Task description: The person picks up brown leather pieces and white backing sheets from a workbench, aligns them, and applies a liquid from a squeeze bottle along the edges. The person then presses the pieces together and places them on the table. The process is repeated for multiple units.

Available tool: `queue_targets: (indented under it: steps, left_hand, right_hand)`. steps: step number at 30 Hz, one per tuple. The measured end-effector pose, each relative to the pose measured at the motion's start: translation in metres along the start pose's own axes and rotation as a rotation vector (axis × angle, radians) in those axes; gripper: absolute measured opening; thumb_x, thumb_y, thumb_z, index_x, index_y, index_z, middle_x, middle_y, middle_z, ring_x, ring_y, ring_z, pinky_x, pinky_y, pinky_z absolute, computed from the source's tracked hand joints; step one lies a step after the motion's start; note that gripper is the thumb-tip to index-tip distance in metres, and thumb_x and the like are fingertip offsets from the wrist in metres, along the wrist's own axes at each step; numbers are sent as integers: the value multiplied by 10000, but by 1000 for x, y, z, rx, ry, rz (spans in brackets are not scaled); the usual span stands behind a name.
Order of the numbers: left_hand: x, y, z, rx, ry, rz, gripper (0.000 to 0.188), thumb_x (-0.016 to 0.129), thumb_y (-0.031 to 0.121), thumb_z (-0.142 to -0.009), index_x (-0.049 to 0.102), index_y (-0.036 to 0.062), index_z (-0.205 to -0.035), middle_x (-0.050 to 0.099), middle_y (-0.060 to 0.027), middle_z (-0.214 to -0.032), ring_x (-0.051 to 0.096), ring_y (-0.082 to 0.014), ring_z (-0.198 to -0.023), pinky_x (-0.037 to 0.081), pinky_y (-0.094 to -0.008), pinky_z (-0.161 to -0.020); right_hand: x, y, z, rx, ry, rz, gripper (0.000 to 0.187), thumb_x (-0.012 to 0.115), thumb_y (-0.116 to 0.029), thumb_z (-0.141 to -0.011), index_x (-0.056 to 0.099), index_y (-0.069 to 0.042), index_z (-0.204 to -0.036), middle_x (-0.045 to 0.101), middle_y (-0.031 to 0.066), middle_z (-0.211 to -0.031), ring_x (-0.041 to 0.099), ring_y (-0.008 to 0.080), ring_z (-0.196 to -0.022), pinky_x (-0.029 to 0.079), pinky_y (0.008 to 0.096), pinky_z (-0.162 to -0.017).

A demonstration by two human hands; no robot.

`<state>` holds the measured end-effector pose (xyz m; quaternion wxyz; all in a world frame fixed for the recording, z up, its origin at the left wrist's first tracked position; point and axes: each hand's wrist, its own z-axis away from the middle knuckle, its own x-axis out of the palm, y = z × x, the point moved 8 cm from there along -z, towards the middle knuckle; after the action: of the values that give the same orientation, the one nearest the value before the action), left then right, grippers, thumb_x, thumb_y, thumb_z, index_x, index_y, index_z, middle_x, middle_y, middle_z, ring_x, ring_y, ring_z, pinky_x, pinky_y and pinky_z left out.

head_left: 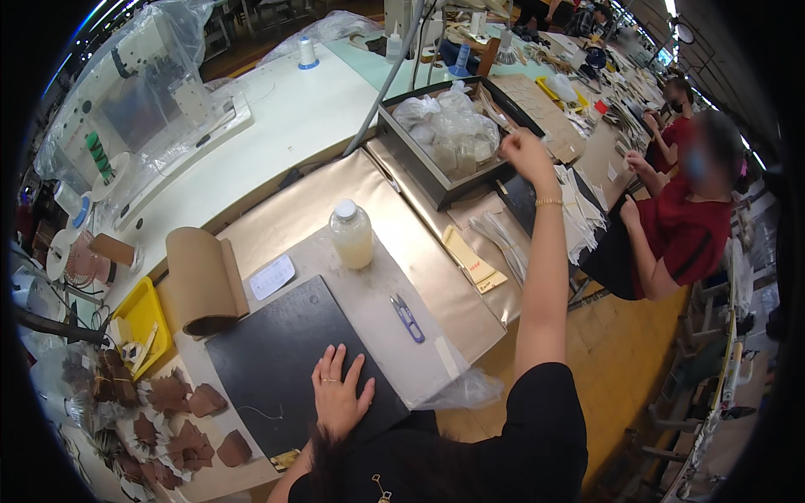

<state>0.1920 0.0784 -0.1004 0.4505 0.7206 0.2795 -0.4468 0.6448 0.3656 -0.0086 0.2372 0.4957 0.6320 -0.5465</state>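
Note:
My left hand (pixel 339 396) lies flat on a black board (pixel 281 369), fingers spread, holding nothing. Stretched far out to the right, my right hand (pixel 527 154) is at the right rim of a dark open box (pixel 419 172). Its fingers are closed; a thin pale piece (pixel 493 109) shows just beyond the fingertips, but I cannot tell whether they grip it. Clear plastic bags (pixel 457 126) fill much of the box. Purple-handled thread snips (pixel 407 318) rest right of the board, below a bottle of pale yellow liquid (pixel 351 236).
Brown cut pieces (pixel 189 444) and a yellow tray (pixel 147 327) lie left of the board, near a rolled brown sheet (pixel 201 281). A plastic-covered sewing machine (pixel 142 109) stands at the back left. Pale strips (pixel 579 218) lie on the right, where a co-worker in red (pixel 688 218) stands.

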Motion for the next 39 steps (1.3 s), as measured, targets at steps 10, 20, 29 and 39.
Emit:
queue_targets:
  steps: [10,20,29,39]
  left_hand:
    - [1,0,1,6,-19,5,450,695,264,-785,604,84,-1187,441,-190,-1351,355,-366,-1306,295,-505,-1046]
    - [1,-1,2,-6,-17,29,462,699,235,-774,587,76,-1193,424,-193,-1359,334,-370,-1318,282,-516,-1052]
    - [8,-2,1,0,-52,-39,466,686,292,-760,609,98,-1176,432,-200,-1351,338,-371,-1317,284,-517,-1047]
    - [3,0,-4,-17,-43,-59,474,679,312,-765,606,122,-1193,437,-195,-1360,351,-368,-1316,293,-515,-1048]
  right_hand:
    - [98,25,84,-94,-543,510,406,641,-133,-799,574,-154,-1198,551,92,-1219,543,290,-1151,466,479,-922]
    - [47,3,87,-115,-449,465,335,736,-272,-746,668,-106,-1029,601,83,-1052,577,321,-980,460,462,-845]
    - [-63,20,-47,-39,121,-768,325,569,-179,-944,546,5,-1211,630,27,-973,568,81,-869,470,247,-764]
    - [-27,93,-72,223,403,106,527,713,-351,-794,616,21,-1156,623,243,-1146,585,353,-1095,442,386,-947]
